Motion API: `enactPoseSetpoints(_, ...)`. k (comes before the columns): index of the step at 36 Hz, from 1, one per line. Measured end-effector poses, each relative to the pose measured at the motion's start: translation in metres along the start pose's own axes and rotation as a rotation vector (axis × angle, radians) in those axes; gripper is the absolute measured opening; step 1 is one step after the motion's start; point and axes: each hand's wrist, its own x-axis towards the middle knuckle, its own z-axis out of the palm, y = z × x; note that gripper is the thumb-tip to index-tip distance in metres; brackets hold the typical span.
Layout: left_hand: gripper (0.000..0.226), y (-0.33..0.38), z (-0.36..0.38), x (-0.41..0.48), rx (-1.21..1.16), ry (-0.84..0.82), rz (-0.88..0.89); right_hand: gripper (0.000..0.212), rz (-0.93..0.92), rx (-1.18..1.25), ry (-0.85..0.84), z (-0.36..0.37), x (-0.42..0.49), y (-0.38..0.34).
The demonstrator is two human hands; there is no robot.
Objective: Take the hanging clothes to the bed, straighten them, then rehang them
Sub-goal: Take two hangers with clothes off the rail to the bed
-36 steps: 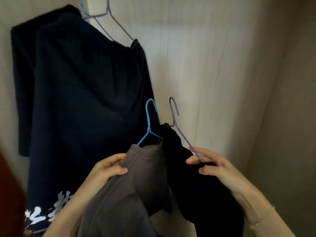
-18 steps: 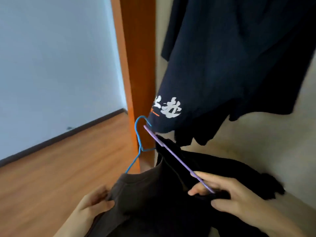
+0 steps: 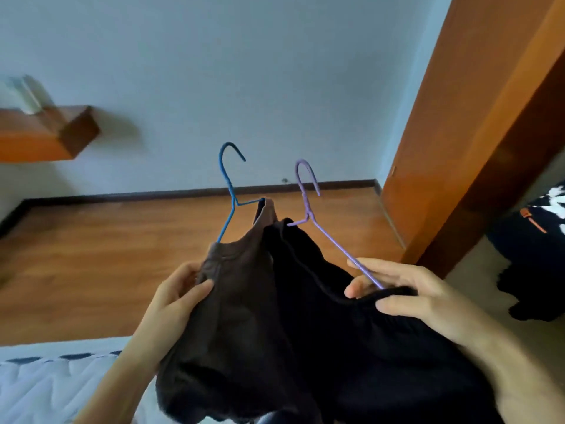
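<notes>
I hold two garments on hangers in front of me. My left hand [image 3: 180, 293] grips the shoulder of a brown shirt [image 3: 232, 316] that hangs on a blue hanger [image 3: 228, 191]. My right hand [image 3: 409, 296] pinches the arm of a purple hanger [image 3: 324, 231] together with the edge of a black garment [image 3: 351, 347]. Both hooks point up, free of any rail. The white quilted bed [image 3: 39, 384] lies at the lower left, below my left forearm.
An orange wooden wardrobe frame [image 3: 464, 133] stands at the right, with a dark navy printed garment [image 3: 538, 240] still hanging inside. A wooden floor [image 3: 91, 255] stretches ahead to a pale wall. A wooden shelf [image 3: 46, 136] juts out at the left.
I have turned left, away from the wardrobe interior toward the room. Both garments on their hangers came with my hands. The bed now shows at lower left.
</notes>
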Motion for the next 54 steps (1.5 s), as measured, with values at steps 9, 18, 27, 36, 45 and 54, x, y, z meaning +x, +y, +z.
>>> enactPoseSetpoints(9,0.013,0.027,-0.045,0.085,0.148,0.356,0.117,0.057,-0.068,-0.155,-0.073,-0.011,0.167,-0.07)
enactPoseSetpoints(18,0.015,0.065,-0.094,0.141,0.28,0.627,0.201,0.044,-0.279,-0.254,-0.098,-0.012,0.303,-0.125)
enactPoseSetpoints(27,0.012,0.047,-0.132,0.195,0.529,0.93,0.05,0.041,-0.441,-0.334,-0.328,0.015,0.468,-0.151)
enactPoseSetpoints(36,0.017,0.035,-0.133,0.243,0.662,1.308,-0.259,0.043,-0.671,-0.396,-0.684,0.039,0.64,-0.214)
enactPoseSetpoints(45,0.017,0.05,-0.115,0.24,0.8,1.611,-0.536,0.052,-0.853,-0.418,-1.032,0.104,0.743,-0.277)
enactPoseSetpoints(54,0.031,0.015,-0.164,0.251,0.801,1.725,-0.933,0.079,-0.79,-0.34,-1.245,0.236,0.806,-0.309)
